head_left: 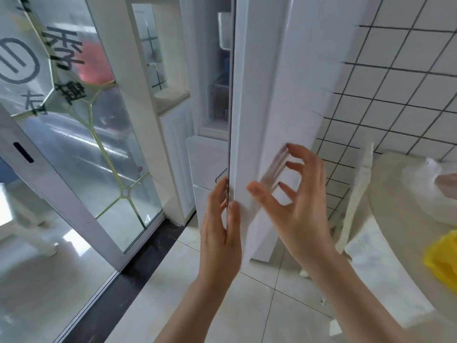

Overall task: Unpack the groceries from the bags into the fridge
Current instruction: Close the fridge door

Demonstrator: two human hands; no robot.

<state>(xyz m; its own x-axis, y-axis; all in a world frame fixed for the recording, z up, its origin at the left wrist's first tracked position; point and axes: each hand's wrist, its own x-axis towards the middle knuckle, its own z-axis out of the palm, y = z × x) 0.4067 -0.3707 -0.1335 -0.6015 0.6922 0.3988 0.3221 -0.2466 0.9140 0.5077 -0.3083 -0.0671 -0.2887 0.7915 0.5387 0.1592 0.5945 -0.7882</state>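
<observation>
The white fridge door (257, 100) stands edge-on in the middle of the view, open a crack, with dim door shelves (220, 95) showing behind it. My left hand (222, 224) grips the door's front edge, thumb on the near face and fingers wrapped behind. My right hand (294, 194) hovers just right of the door with fingers spread and loosely bent, holding nothing, close to the recessed handle (277, 167). A white plastic bag (430, 189) and a yellow bag (442, 258) lie on the round table at the right.
The beige round table (385, 219) fills the right side, with a white chair (358, 194) between it and the fridge. A sliding glass door (81, 144) with a white frame stands open at the left. A white tiled wall (395, 82) is behind.
</observation>
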